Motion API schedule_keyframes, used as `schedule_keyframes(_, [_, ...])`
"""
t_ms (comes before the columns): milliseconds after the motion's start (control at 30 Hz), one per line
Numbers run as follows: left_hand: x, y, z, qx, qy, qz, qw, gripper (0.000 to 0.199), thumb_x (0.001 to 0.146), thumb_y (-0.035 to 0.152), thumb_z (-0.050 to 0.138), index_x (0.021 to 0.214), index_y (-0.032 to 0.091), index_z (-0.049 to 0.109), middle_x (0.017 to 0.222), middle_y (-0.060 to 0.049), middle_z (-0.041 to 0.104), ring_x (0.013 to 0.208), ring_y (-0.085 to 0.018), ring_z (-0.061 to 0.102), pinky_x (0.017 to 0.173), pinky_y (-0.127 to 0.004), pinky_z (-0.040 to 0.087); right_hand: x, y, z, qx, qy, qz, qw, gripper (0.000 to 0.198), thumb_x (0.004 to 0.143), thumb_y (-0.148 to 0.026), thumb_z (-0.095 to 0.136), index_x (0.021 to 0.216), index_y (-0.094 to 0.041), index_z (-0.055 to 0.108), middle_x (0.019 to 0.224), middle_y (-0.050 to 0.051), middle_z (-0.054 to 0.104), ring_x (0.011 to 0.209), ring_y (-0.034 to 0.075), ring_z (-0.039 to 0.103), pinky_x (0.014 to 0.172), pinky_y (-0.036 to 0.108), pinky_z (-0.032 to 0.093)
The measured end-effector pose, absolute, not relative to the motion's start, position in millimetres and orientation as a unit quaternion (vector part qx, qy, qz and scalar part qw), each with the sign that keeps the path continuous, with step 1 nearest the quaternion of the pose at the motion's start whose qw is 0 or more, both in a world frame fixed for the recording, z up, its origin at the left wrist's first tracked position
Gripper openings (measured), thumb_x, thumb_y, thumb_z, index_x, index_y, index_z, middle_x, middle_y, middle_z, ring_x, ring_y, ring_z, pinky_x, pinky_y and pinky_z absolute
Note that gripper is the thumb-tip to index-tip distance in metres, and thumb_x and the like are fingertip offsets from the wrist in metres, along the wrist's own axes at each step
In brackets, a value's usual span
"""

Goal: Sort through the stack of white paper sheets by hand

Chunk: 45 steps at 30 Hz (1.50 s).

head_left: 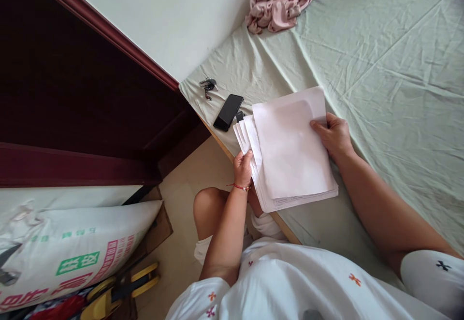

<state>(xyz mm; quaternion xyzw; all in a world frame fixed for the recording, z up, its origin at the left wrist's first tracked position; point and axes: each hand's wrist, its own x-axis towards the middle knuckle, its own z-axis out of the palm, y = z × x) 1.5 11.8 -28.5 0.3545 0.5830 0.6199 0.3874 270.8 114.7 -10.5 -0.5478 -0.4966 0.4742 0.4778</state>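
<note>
Both my hands hold a stack of paper sheets (294, 148) above the edge of the cloth-covered bed. The top sheet shows a blank white face, and a strip of print peeks out along the lower edge of a sheet beneath. My left hand (242, 167), with a red string bracelet at the wrist, is closed on the fanned left edges. At the right edge my right hand (335, 135) pinches the sheets, thumb on top and its other fingers partly hidden behind. A black phone (228, 112) lies just beyond the stack's left corner.
Keys (208, 86) lie near the wall, and a crumpled pink cloth (277, 3) is farther back on the green sheet (384, 64). Lower left, a large printed white sack (72, 247) leans by yellow-and-black objects (145, 280). A dark red door (90, 78) stands left.
</note>
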Motion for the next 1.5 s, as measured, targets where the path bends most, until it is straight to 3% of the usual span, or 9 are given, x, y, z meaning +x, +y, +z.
schedule_keyframes(167, [2.3, 12.7, -24.0, 0.324, 0.594, 0.63, 0.382, 0.029, 0.075, 0.047, 0.078, 0.07, 0.019, 0.071, 0.07, 0.0, 0.069, 0.07, -0.017, 0.062, 0.072, -0.029, 0.049, 271.7, 116.0, -12.8, -0.542, -0.472, 0.493, 0.491, 0.018, 0.075, -0.037, 0.075, 0.082, -0.023, 0.066, 0.074, 0.0, 0.065, 0.062, 0.016, 0.055, 0.052, 0.028, 0.044])
schedule_keyframes(333, [4.3, 13.2, -22.8, 0.317, 0.589, 0.631, 0.392, 0.028, 0.074, 0.046, 0.077, 0.071, 0.02, 0.069, 0.073, 0.001, 0.07, 0.073, -0.017, 0.063, 0.074, -0.028, 0.05, 269.5, 111.5, -6.2, -0.509, -0.463, 0.549, 0.475, 0.019, 0.075, -0.038, 0.079, 0.081, -0.024, 0.067, 0.075, 0.0, 0.066, 0.062, 0.015, 0.055, 0.052, 0.028, 0.046])
schedule_keyframes(767, [6.9, 12.7, -17.2, 0.316, 0.605, 0.626, 0.377, 0.032, 0.076, 0.049, 0.076, 0.068, 0.019, 0.067, 0.069, 0.001, 0.066, 0.068, -0.016, 0.061, 0.066, -0.027, 0.048, 268.6, 111.4, -6.3, -0.504, -0.469, 0.556, 0.466, 0.02, 0.075, -0.038, 0.08, 0.081, -0.023, 0.069, 0.077, 0.001, 0.068, 0.063, 0.016, 0.056, 0.052, 0.028, 0.047])
schedule_keyframes(1033, [8.3, 12.3, -17.9, 0.31, 0.611, 0.633, 0.36, 0.04, 0.076, 0.058, 0.078, 0.071, 0.02, 0.069, 0.071, 0.0, 0.067, 0.074, -0.018, 0.064, 0.071, -0.029, 0.051, 268.1, 111.5, -6.4, -0.493, -0.47, 0.571, 0.459, 0.022, 0.075, -0.038, 0.08, 0.088, -0.023, 0.07, 0.084, 0.002, 0.072, 0.066, 0.017, 0.061, 0.056, 0.03, 0.052])
schedule_keyframes(1200, [6.1, 10.6, -24.5, 0.36, 0.585, 0.614, 0.387, 0.043, 0.081, 0.063, 0.077, 0.088, 0.02, 0.077, 0.089, -0.003, 0.076, 0.089, -0.021, 0.07, 0.083, -0.03, 0.053, 268.0, 111.7, -6.6, -0.491, -0.468, 0.572, 0.46, 0.021, 0.075, -0.038, 0.081, 0.086, -0.023, 0.07, 0.081, 0.002, 0.071, 0.066, 0.017, 0.059, 0.055, 0.029, 0.05])
schedule_keyframes(1333, [4.6, 10.8, -27.8, 0.38, 0.577, 0.612, 0.386, 0.039, 0.084, 0.057, 0.077, 0.1, 0.022, 0.08, 0.106, -0.005, 0.078, 0.105, -0.023, 0.071, 0.095, -0.031, 0.052, 268.1, 112.2, -7.2, -0.51, -0.469, 0.541, 0.477, 0.022, 0.076, -0.038, 0.081, 0.078, -0.024, 0.064, 0.072, -0.001, 0.063, 0.062, 0.015, 0.053, 0.051, 0.027, 0.045])
schedule_keyframes(1500, [4.1, 11.5, -29.5, 0.38, 0.572, 0.618, 0.383, 0.036, 0.086, 0.055, 0.076, 0.098, 0.021, 0.081, 0.104, -0.004, 0.079, 0.103, -0.024, 0.071, 0.095, -0.032, 0.052, 268.5, 111.5, -5.7, -0.503, -0.48, 0.541, 0.474, 0.029, 0.08, -0.041, 0.078, 0.072, -0.024, 0.056, 0.066, -0.002, 0.054, 0.057, 0.013, 0.045, 0.047, 0.026, 0.036])
